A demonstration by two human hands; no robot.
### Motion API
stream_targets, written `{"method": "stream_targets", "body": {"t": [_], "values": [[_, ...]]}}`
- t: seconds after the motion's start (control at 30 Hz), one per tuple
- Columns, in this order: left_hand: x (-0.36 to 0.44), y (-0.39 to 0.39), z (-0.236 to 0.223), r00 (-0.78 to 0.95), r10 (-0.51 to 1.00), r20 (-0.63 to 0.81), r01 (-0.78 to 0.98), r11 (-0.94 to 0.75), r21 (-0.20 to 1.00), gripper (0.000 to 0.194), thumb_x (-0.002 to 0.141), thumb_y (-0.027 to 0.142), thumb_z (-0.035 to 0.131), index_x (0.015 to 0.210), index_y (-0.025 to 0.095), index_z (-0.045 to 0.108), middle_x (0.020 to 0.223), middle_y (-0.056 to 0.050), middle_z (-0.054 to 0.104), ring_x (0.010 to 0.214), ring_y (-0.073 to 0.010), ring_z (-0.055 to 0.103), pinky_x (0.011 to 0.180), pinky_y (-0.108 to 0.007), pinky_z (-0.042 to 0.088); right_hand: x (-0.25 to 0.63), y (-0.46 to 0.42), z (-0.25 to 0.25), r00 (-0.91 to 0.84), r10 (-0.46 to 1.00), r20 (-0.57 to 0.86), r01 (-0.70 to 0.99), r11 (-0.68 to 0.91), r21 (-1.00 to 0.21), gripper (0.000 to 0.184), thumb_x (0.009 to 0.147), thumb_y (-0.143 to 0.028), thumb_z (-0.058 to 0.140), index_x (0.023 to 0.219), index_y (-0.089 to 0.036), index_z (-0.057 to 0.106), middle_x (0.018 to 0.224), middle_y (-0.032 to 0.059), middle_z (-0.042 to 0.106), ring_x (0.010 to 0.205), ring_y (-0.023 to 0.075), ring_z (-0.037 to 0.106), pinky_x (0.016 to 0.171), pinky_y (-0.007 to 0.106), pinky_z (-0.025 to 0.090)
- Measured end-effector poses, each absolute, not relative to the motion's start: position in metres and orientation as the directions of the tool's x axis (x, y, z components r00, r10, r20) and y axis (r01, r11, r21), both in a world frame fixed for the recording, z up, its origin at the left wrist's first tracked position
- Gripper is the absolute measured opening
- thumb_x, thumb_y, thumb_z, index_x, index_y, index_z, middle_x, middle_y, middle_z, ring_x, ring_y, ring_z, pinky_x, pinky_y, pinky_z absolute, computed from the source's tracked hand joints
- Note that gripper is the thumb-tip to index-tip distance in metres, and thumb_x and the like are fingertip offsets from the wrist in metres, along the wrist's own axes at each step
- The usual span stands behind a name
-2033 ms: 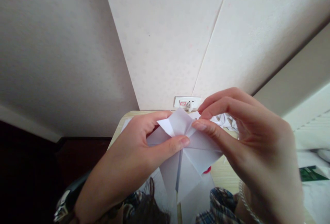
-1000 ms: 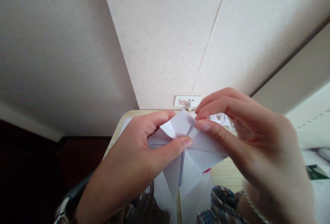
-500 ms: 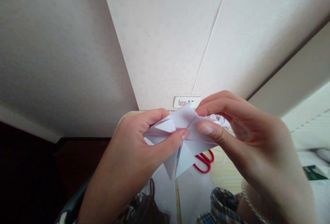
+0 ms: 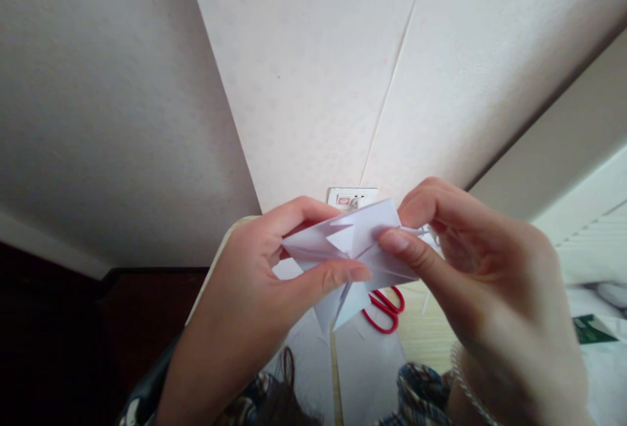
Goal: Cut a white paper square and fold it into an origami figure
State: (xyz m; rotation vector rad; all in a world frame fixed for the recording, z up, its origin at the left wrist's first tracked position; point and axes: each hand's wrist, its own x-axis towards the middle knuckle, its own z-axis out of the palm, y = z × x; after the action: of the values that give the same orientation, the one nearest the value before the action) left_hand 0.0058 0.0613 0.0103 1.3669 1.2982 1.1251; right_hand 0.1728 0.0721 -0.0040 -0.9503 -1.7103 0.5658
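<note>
Head view, left hand (image 4: 259,276), right hand (image 4: 494,276), fingers (image 4: 399,242) pinching folded paper (image 4: 367,227), scissors (image 4: 388,307) barer than a second ago

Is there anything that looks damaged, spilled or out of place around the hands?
Nothing stands out. The left hand and right hand hold the folded white paper; red-handled scissors show partly below it.

Kinda soft light: pale speckled wallpapered wall (image 4: 304,99) is bright, dark reddish-brown floor (image 4: 151,295) goes near black, edges stretched.
</note>
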Motion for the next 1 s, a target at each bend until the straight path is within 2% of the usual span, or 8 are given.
{"method": "stream_targets", "body": {"t": [0.1, 0.2, 0.47, 0.63, 0.8, 0.9, 1.0], "values": [[0.0031, 0.0634, 0.0090, 0.070, 0.997, 0.041, 0.146, -0.051, 0.988, 0.020, 0.067, 0.015, 0.078, 0.077, 0.026, 0.066, 0.061, 0.008, 0.067, 0.065, -0.0157, 0.068, 0.061, -0.022, 0.052, 0.1735, 0.0748, -0.0054, -0.121, 0.816, 0.565, 0.315, 0.571, -0.758, 0.026, 0.089, -0.022, 0.068, 0.065, -0.023, 0.056, 0.063, -0.0023, 0.059, 0.061, 0.0135, 0.056, 0.056, 0.029, 0.044], [0.0047, 0.0630, 0.0079, 0.055, 0.997, 0.053, 0.161, -0.061, 0.985, 0.016, 0.070, 0.020, 0.076, 0.079, 0.025, 0.064, 0.060, 0.005, 0.065, 0.077, -0.0210, 0.071, 0.061, -0.024, 0.054, 0.1728, 0.0778, -0.0063, -0.123, 0.828, 0.548, 0.292, 0.558, -0.777, 0.024, 0.089, -0.024, 0.067, 0.066, -0.022, 0.058, 0.063, -0.0009, 0.060, 0.061, 0.0146, 0.057, 0.057, 0.030, 0.044], [0.0095, 0.0583, 0.0067, -0.040, 0.997, 0.061, 0.098, -0.057, 0.994, 0.020, 0.069, 0.019, 0.071, 0.081, 0.025, 0.057, 0.073, 0.008, 0.065, 0.061, -0.0104, 0.061, 0.053, -0.018, 0.047, 0.1679, 0.0803, -0.0055, -0.191, 0.881, 0.432, 0.219, 0.467, -0.857, 0.014, 0.085, -0.027, 0.070, 0.075, -0.020, 0.064, 0.079, 0.0026, 0.067, 0.077, 0.0180, 0.063, 0.064, 0.030, 0.049], [0.0084, 0.0573, 0.0078, -0.056, 0.997, 0.052, 0.110, -0.046, 0.993, 0.021, 0.068, 0.017, 0.070, 0.081, 0.025, 0.056, 0.072, 0.008, 0.065, 0.061, -0.0107, 0.063, 0.049, -0.017, 0.045, 0.1674, 0.0790, -0.0055, -0.263, 0.843, 0.469, 0.240, 0.528, -0.815, 0.010, 0.084, -0.024, 0.073, 0.077, -0.019, 0.069, 0.080, 0.0016, 0.069, 0.079, 0.0173, 0.063, 0.069, 0.030, 0.048], [0.0079, 0.0585, 0.0066, -0.019, 1.000, -0.001, -0.002, 0.001, 1.000, 0.032, 0.069, 0.014, 0.075, 0.092, 0.028, 0.058, 0.071, 0.009, 0.067, 0.053, -0.0087, 0.062, 0.044, -0.016, 0.044, 0.1665, 0.0792, -0.0068, -0.234, 0.838, 0.493, 0.276, 0.544, -0.793, 0.006, 0.084, -0.023, 0.073, 0.080, -0.020, 0.071, 0.076, 0.0006, 0.068, 0.075, 0.0166, 0.061, 0.065, 0.030, 0.046], [0.0079, 0.0591, 0.0061, -0.034, 0.999, -0.025, -0.016, 0.025, 1.000, 0.040, 0.068, 0.014, 0.078, 0.099, 0.029, 0.058, 0.074, 0.008, 0.070, 0.059, -0.0105, 0.066, 0.048, -0.016, 0.048, 0.1654, 0.0787, -0.0068, -0.211, 0.832, 0.514, 0.285, 0.555, -0.781, 0.012, 0.084, -0.021, 0.072, 0.073, -0.020, 0.068, 0.070, -0.0011, 0.063, 0.069, 0.0146, 0.057, 0.060, 0.029, 0.044], [0.0086, 0.0580, 0.0068, -0.051, 0.999, 0.002, -0.024, -0.003, 1.000, 0.034, 0.069, 0.015, 0.077, 0.095, 0.029, 0.059, 0.068, 0.009, 0.068, 0.066, -0.0122, 0.069, 0.054, -0.016, 0.051, 0.1662, 0.0772, -0.0060, -0.216, 0.820, 0.530, 0.266, 0.572, -0.776, 0.022, 0.087, -0.019, 0.069, 0.066, -0.020, 0.063, 0.066, -0.0021, 0.059, 0.064, 0.0135, 0.056, 0.056, 0.028, 0.043]]}}
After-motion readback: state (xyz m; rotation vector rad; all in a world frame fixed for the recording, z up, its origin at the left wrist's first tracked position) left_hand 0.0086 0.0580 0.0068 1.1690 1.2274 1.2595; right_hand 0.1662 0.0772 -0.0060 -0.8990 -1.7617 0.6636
